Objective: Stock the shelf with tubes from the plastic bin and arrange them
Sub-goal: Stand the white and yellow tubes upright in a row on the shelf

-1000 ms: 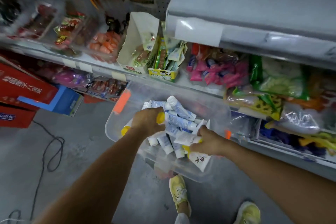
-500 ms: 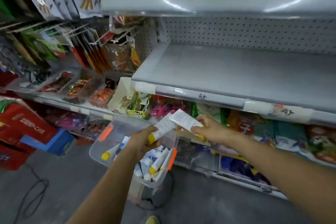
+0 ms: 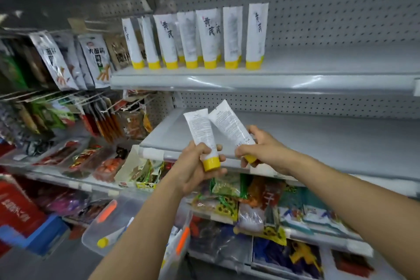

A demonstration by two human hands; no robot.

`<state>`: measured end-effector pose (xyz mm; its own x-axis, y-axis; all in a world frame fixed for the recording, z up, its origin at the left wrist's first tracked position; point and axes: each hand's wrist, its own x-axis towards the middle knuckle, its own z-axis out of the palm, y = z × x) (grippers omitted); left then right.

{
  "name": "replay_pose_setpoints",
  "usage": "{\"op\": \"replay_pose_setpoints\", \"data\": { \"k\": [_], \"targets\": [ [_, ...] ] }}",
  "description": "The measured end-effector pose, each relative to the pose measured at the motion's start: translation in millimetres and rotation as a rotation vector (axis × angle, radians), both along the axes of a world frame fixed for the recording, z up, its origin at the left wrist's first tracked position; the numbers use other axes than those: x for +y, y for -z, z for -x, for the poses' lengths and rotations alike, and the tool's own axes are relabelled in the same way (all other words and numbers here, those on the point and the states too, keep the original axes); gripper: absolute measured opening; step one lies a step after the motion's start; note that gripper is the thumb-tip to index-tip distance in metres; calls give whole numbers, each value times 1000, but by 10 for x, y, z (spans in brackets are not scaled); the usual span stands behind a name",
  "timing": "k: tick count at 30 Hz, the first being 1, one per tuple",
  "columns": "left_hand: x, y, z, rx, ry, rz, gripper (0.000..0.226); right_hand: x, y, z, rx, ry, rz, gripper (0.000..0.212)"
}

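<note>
Both hands are raised in front of the shelving, each wrapped round one tube: the left hand [image 3: 193, 166] grips the left tube [image 3: 201, 130] just above its cap, fingers curled round the body, and the right hand [image 3: 261, 150] pinches the right tube [image 3: 229, 124] at its lower end between thumb and fingers, partly hiding the cap. The left tube stands nearly upright, yellow cap [image 3: 211, 164] down towards the person and flat crimped end up; the right tube leans, its long axis running from cap at lower right to crimp at upper left. Their upper parts lie side by side (whether they touch I cannot tell). Both are held before the front edge of the bare grey middle shelf [image 3: 318, 138]. The sides facing the camera carry blocks of fine grey print, too small to read. On the upper shelf [image 3: 318, 70] a row of tubes [image 3: 195, 38] stands cap down, crimps up, some showing large black brush-style Chinese characters. The tubes are smooth white plastic, tapering from a wide flat crimp to a round yellow screw cap. Behind them is grey perforated pegboard [image 3: 318, 7]. Below the left forearm sits the clear plastic bin [image 3: 131, 206] with orange latches, a tube in the bin [image 3: 111, 237] lying on its side. Glossy snack packets [image 3: 95, 63] with Chinese lettering hang at the left.
</note>
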<state>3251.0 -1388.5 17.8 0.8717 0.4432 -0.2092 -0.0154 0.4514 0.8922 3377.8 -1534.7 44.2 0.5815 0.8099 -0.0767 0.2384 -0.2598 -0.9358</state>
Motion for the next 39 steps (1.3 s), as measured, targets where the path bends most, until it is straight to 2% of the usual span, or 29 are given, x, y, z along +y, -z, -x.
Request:
{"op": "replay_pose_setpoints", "data": {
  "k": [4, 6, 8, 12, 15, 25, 30, 39],
  "targets": [
    [-189, -477, -270, -60, -62, -233, 39, -166, -373, -151, -37, 79, -161, 37],
    [-230, -691, -392, -95, -93, -331, 38, -194, -574, -248, -14, 134, -255, 27],
    [-237, -875, -508, -123, -125, -384, 37, -194, -777, -357, 8, 214, -354, 20],
    [-206, -1179, -736, -187, -146, -464, 39, -192, -1165, -637, -39, 343, -477, 21],
    [-132, -1299, -913, -223, -147, -532, 44, -210, -1364, -921, -170, 413, -444, 32],
    [-24, -1506, -1346, -257, -300, -852, 61, 141, -1516, -1733, -386, 527, -140, 61],
    [62, -1549, -1480, -274, -283, -886, 58, 319, -1491, -1936, -469, 539, -45, 60],
    [190, -1537, -1588, -298, -261, -855, 57, 431, -1466, -2093, -467, 533, -57, 59]
  ]
}}
